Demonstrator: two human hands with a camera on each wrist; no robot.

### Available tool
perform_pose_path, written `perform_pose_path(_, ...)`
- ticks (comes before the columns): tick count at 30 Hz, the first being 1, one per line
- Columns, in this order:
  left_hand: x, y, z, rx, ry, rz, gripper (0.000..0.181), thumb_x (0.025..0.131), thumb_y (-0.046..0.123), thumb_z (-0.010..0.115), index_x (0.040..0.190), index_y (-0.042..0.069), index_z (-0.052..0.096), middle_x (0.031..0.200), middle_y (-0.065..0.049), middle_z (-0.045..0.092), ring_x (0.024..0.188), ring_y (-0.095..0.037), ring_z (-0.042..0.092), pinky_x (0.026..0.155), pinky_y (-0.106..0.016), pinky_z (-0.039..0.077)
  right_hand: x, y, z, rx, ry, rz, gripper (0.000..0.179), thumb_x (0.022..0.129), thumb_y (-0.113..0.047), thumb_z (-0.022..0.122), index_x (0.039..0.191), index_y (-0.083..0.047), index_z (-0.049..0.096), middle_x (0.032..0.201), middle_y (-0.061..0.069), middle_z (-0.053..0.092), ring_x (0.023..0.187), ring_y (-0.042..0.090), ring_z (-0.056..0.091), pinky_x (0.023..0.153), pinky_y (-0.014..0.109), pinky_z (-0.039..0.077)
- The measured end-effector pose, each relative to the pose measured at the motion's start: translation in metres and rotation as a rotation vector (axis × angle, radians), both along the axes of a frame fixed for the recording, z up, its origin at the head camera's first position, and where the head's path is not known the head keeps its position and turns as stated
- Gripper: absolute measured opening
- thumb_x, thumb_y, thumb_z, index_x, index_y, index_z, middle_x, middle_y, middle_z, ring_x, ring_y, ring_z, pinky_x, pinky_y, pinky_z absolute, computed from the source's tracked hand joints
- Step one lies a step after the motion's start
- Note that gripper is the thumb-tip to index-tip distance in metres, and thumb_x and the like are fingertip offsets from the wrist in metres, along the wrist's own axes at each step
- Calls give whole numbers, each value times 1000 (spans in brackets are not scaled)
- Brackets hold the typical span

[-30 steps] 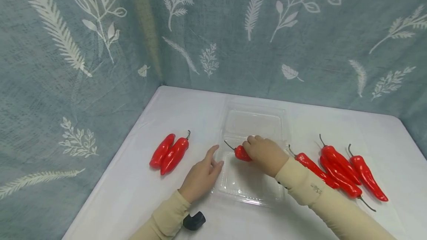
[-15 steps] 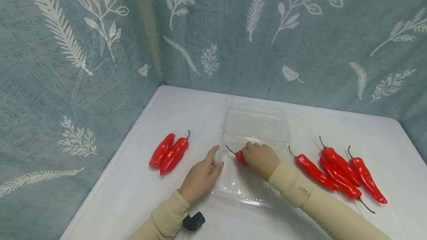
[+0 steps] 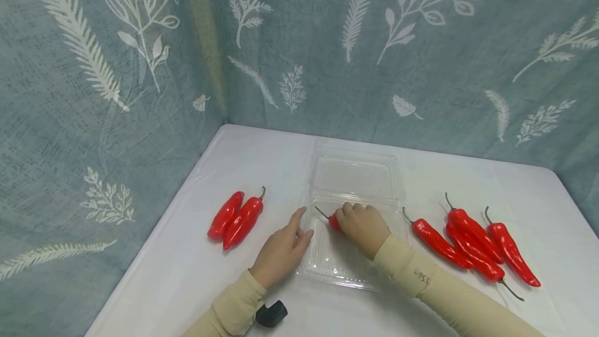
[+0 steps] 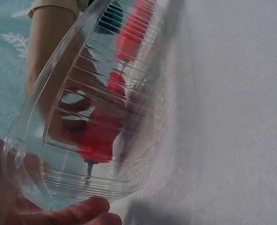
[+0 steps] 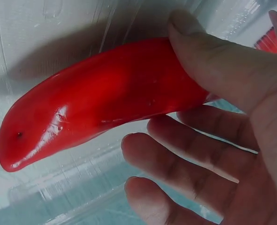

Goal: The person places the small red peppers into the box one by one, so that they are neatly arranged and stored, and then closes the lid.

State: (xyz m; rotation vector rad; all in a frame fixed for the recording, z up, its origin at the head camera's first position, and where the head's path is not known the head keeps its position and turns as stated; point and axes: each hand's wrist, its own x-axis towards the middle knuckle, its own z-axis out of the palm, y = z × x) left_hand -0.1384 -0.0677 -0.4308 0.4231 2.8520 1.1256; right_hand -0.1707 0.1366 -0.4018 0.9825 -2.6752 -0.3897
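My right hand [image 3: 364, 229] pinches a red chili pepper [image 5: 96, 93] between thumb and fingers, close over the near half of a clear plastic clamshell box [image 3: 346, 276]. The pepper's thin stem [image 3: 321, 212] points up and left in the head view, while the hand hides most of its body there. My left hand [image 3: 281, 254] lies at the box's left side with the index finger and thumb stretched out. In the left wrist view its fingers [image 4: 84, 210] are right at the rim, and the held pepper [image 4: 98, 136] shows through the ribbed wall.
Two red peppers [image 3: 243, 222] lie side by side on the white table left of the box. Several more [image 3: 440, 243] are grouped to the right, near my right sleeve. The box's lid [image 3: 353, 177] is folded back toward the curtain. A black object [image 3: 272, 314] is beside my left sleeve.
My right hand has shifted slightly left and down toward the front of the box, carrying the pepper with it. The left hand has stayed in place.
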Motion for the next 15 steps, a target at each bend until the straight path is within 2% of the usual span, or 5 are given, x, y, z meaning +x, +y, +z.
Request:
perform_pose_path(9, 0, 8, 1, -12, -4, -7, 58, 94, 27, 58, 144, 6, 36, 80, 0, 60, 58, -5, 52, 54, -21, 44, 4, 12, 3, -17, -5, -23, 29, 73, -9, 80, 93, -6, 59, 84, 6, 62, 68, 20, 61, 56, 31, 51)
perform_pose_path(13, 0, 8, 2, -21, -15, 19, 58, 94, 28, 58, 144, 7, 36, 86, -2, 63, 62, -6, 55, 57, -23, 46, 2, 16, 10, -31, -79, -23, 36, 73, -12, 80, 101, -8, 59, 91, 6, 63, 76, 20, 63, 62, 32, 54)
perform_pose_path(15, 0, 7, 3, -23, -14, 36, 58, 94, 28, 59, 143, 9, 37, 86, -2, 64, 61, -6, 53, 57, -23, 45, 0, 21, 15, -49, -138, -30, 39, 74, -19, 81, 106, -10, 59, 94, 5, 63, 80, 19, 63, 66, 32, 55)
